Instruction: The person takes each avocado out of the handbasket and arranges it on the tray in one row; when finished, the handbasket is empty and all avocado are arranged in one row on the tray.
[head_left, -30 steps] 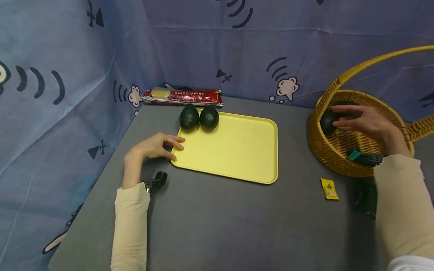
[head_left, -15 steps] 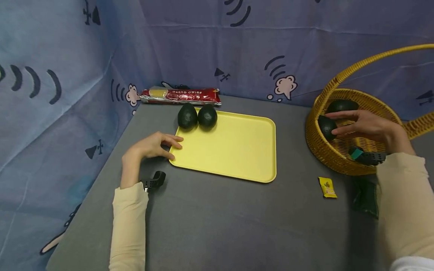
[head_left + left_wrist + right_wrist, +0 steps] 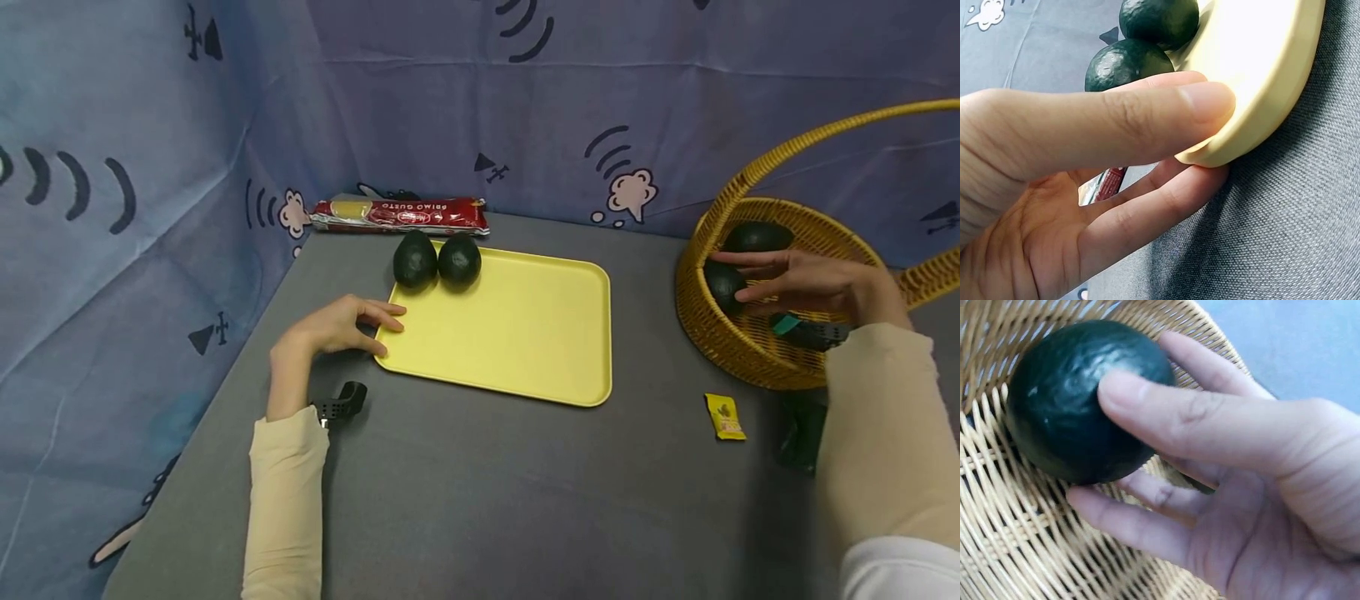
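Inside the yellow wicker basket (image 3: pixel 701 333), my right hand (image 3: pixel 821 279) holds an avocado (image 3: pixel 1079 403) at the left wall, thumb on one side and fingers round the other. A second avocado (image 3: pixel 759 236) lies behind it in the basket. On the left, my left hand (image 3: pixel 337 323) pinches the near-left corner of the yellow tray (image 3: pixel 525 325); in the left wrist view the thumb lies over the rim (image 3: pixel 1254 125) and fingers are beneath. Two dark green avocados (image 3: pixel 415 261) sit side by side at the tray's far-left corner.
Behind the tray lies a long red packet (image 3: pixel 401 215) against the patterned cloth backdrop (image 3: pixel 540 133). A small yellow wrapped packet (image 3: pixel 725 417) rests on the grey table (image 3: pixel 525 500) before the basket. Near the right forearm is a dark green packet (image 3: pixel 802 433), partly covered. The basket's handle (image 3: pixel 817 137) arches high.
My right hand has shifted slightly about the avocado at the basket's left wall, and the avocado has moved slightly nearer. The left hand stays at the tray corner.
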Demonstrator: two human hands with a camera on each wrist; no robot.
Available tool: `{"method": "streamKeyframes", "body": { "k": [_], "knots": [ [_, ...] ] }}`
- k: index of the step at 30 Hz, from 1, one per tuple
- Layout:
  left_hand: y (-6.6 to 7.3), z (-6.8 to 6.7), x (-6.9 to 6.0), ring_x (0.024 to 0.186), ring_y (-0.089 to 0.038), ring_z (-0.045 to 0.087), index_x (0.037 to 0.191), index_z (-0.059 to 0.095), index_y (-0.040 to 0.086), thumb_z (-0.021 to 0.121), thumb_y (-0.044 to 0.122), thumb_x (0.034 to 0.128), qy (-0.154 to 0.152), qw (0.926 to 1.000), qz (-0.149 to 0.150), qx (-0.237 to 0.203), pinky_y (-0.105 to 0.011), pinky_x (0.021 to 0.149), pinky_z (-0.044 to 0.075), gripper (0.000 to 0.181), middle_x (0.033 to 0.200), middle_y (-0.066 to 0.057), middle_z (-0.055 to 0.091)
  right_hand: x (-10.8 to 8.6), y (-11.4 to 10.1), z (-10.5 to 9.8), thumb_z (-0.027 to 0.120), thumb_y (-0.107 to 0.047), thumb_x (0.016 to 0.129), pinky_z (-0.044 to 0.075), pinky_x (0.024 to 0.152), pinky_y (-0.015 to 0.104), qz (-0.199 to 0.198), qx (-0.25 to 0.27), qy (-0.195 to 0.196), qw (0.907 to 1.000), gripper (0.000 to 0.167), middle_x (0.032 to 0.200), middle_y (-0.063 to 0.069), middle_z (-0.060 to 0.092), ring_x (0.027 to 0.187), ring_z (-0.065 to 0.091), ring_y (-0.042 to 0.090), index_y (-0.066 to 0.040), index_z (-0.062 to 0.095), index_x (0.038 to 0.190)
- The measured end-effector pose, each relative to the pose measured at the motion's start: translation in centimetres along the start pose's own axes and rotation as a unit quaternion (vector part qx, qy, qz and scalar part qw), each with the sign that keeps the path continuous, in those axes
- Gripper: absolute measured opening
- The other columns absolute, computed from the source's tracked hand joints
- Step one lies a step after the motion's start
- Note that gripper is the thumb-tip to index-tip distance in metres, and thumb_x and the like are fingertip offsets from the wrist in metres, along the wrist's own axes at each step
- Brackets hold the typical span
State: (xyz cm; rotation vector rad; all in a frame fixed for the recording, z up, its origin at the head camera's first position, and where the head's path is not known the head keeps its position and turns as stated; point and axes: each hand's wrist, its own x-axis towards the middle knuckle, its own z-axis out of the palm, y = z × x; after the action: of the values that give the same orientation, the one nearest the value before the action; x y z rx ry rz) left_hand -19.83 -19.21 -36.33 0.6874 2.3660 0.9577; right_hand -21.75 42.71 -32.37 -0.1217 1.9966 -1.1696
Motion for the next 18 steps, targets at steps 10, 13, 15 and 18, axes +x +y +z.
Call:
{"method": "streamKeyframes", "body": {
  "k": [10, 13, 15, 18],
  "knots": [
    [0.1, -0.1, -0.1, 0.135, -0.033, 0.037, 0.117, 0.068, -0.001, 0.075, -0.002, 0.0782, 0.000, 1.0000, -0.004, 0.000, -0.048, 0.109, 0.031, 0.040, 0.140, -0.014, 0.051, 0.6, 0.7, 0.7, 0.053, -0.010, 0.098, 0.049, 0.093, 0.042, 0.015, 0.012, 0.023, 0.9996, 0.077, 0.158, 0.016, -0.017, 0.112, 0.060, 0.014, -0.036, 0.007, 0.154],
    [0.0, -0.1, -0.1, 0.135, -0.033, 0.037, 0.117, 0.068, 0.000, 0.075, -0.001, 0.0785, -0.002, 1.0000, -0.004, 0.001, -0.047, 0.109, 0.031, 0.040, 0.140, -0.013, 0.051, 0.4, 1.0, 0.7, 0.052, -0.008, 0.099, 0.051, 0.091, 0.039, 0.009, 0.026, 0.021, 0.9994, 0.076, 0.157, 0.017, -0.019, 0.109, 0.062, 0.011, -0.037, 0.007, 0.154],
    [0.0, 0.0, 0.0, 0.135, -0.033, 0.037, 0.117, 0.068, 0.000, 0.076, -0.001, 0.0784, -0.002, 1.0000, -0.004, 0.000, -0.047, 0.109, 0.031, 0.040, 0.140, -0.013, 0.051, 0.2, 1.2, 0.6, 0.051, -0.007, 0.099, 0.051, 0.090, 0.038, -0.001, 0.027, 0.016, 0.9995, 0.076, 0.155, 0.020, -0.021, 0.107, 0.063, 0.011, -0.038, 0.007, 0.153],
    [-0.2, 0.0, 0.1, 0.135, -0.032, 0.038, 0.117, 0.069, 0.001, 0.076, 0.000, 0.0785, -0.002, 1.0000, -0.007, -0.001, -0.047, 0.109, 0.031, 0.040, 0.140, -0.012, 0.052, -0.1, 1.5, 0.7, 0.049, -0.005, 0.099, 0.052, 0.088, 0.036, -0.020, 0.026, 0.009, 0.9994, 0.075, 0.154, 0.022, -0.023, 0.106, 0.064, 0.012, -0.037, 0.009, 0.153]
  ]
}}
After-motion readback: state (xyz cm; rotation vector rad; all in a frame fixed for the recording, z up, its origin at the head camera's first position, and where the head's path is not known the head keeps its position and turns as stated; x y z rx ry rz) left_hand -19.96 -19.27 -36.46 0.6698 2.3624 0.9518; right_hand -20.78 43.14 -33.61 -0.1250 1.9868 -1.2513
